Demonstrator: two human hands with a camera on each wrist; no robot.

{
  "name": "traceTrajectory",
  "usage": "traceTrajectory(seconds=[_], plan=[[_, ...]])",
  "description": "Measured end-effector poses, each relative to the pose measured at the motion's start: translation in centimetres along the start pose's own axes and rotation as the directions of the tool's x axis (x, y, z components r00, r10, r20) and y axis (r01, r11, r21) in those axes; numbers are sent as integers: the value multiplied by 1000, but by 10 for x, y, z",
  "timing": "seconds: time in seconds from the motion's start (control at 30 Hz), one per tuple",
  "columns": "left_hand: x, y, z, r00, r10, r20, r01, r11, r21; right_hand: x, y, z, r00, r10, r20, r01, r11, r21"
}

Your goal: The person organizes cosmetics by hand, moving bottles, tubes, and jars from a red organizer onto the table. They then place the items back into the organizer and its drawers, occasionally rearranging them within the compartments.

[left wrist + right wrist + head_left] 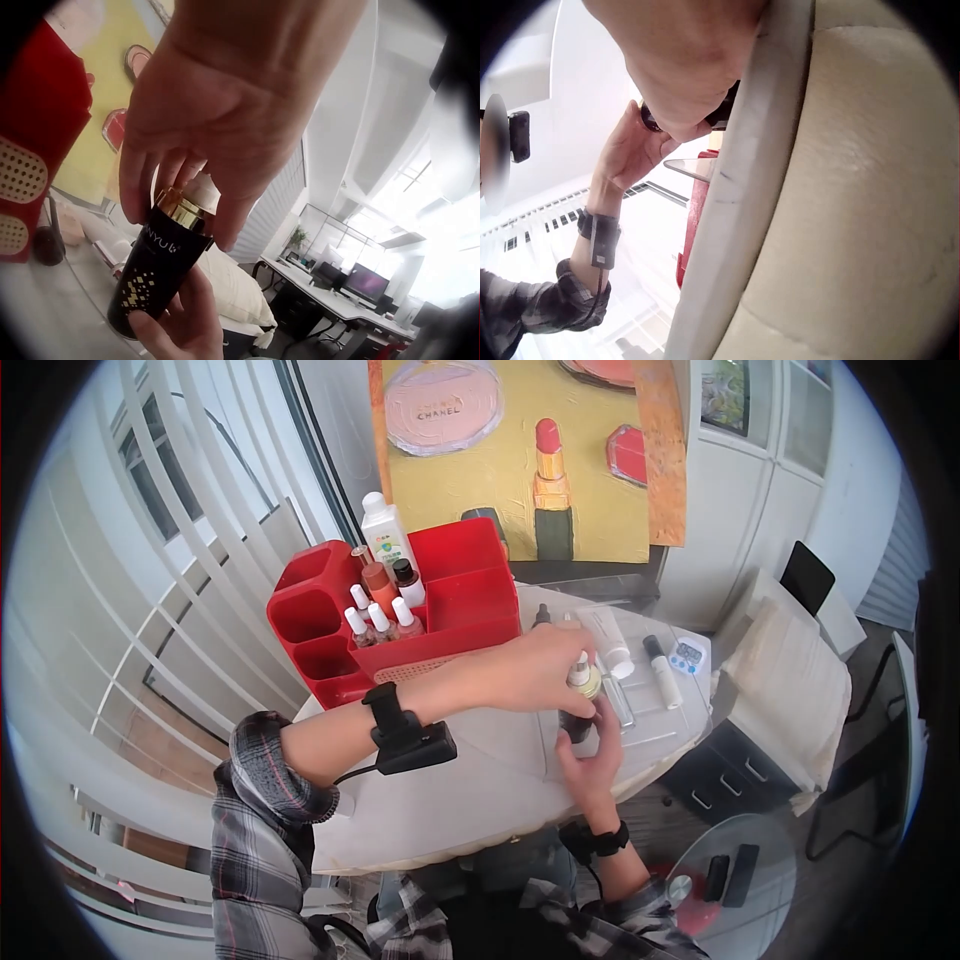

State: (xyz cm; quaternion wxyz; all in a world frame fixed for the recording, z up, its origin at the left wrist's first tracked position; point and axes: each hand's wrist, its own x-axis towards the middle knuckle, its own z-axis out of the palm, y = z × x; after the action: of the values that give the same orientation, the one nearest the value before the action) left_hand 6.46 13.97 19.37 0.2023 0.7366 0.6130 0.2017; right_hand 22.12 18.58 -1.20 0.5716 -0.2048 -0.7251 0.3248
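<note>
Both hands are on a black pump bottle with gold specks, a gold collar and a white pump top. My left hand reaches down from above, its fingers and thumb gripping around the collar. Lower down, my right hand holds the black body, thumb across its front in the left wrist view. The bottle stands tilted there, near the table's front right side. In the right wrist view the right hand covers most of the bottle, with the left hand beyond it.
A red organizer with several nail polish bottles and a white bottle stands at the table's back left. Right of the hands lie a white tube, a black-capped tube and a small timer. The table edge runs in front.
</note>
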Motion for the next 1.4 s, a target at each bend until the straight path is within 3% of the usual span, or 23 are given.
traceTrajectory(seconds=[0.1, 0.17, 0.2, 0.27, 0.33, 0.37, 0.5, 0.6, 0.7, 0.8, 1.03, 1.23, 1.4], plan=[[0, -3, -2, 995, 69, -68, -67, 997, 35, 1, 1, 1, 1000, 2, 13, -2, 1000, 3], [-4, 6, -28, 988, 108, -106, -92, 985, 149, 5, -2, 5, 999, 31, 28, -36, 981, 190], [-8, 22, -53, 996, -17, -92, 26, 996, 88, 6, -2, 5, 999, 34, 23, -38, 978, 205], [-14, 23, -96, 951, 85, -298, -27, 981, 193, 7, 1, 2, 990, 76, 119, -93, 985, 142], [-23, 31, -147, 924, -33, -382, 176, 921, 346, 10, 1, 4, 987, 110, 115, -130, 973, 190], [-24, 17, -163, 887, 1, -462, 178, 922, 344, 11, 1, 3, 978, 137, 155, -167, 966, 198], [-28, -31, -200, 855, 36, -518, 248, 849, 467, 12, -1, 4, 954, 206, 220, -251, 946, 204], [-30, -59, -205, 863, 71, -501, 284, 751, 596, 14, -5, 1, 936, 238, 259, -285, 945, 162], [-33, -58, -207, 805, -179, -565, 463, 785, 411, 14, -7, 0, 935, 252, 250, -297, 941, 160], [-32, -65, -205, 839, -231, -492, 459, 785, 415, 15, -9, 0, 927, 275, 254, -318, 937, 145], [-28, -106, -196, 855, -261, -448, 468, 761, 450, 17, -11, -1, 918, 293, 267, -344, 923, 170], [-23, -120, -204, 844, -378, -380, 524, 733, 434, 18, -12, -1, 912, 300, 279, -352, 923, 156], [-21, -124, -196, 815, -330, -476, 538, 734, 414, 15, 0, 7, 917, 309, 253, -341, 935, 93]])
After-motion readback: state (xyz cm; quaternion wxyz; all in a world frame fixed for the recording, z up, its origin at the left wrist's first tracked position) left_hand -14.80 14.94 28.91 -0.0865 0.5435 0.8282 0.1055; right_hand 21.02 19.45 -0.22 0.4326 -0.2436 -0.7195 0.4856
